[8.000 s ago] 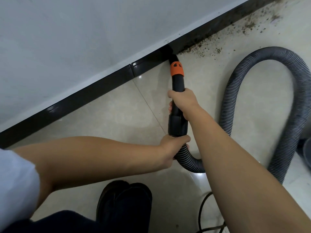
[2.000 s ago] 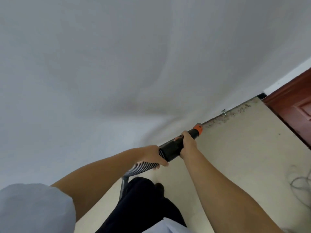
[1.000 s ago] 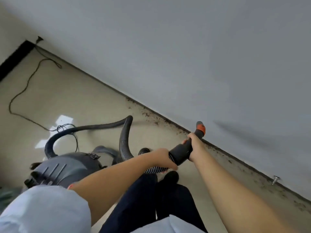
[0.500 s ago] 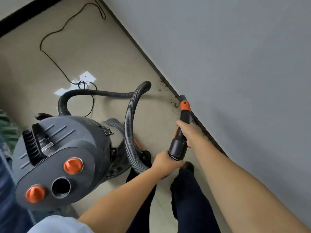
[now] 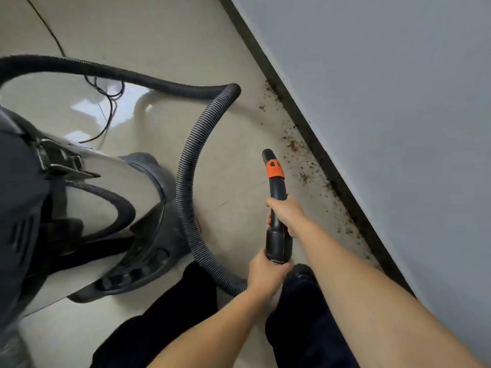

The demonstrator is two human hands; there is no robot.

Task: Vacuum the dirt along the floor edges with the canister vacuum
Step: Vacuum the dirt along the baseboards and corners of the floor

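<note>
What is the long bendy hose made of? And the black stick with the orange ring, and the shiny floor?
The hose looks like flexible ribbed plastic: fine ridges run all along it and it curves easily. The nozzle looks like hard, smooth plastic, slightly glossy, with an orange plastic collar. The floor seems to be polished tile: it mirrors light, and a thin joint line crosses it.

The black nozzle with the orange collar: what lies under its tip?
Under the black nozzle with the orange collar lies bare beige floor tile; the brown dirt specks sit right of it, along the dark baseboard. Whether the tip touches the floor cannot be told.
</note>
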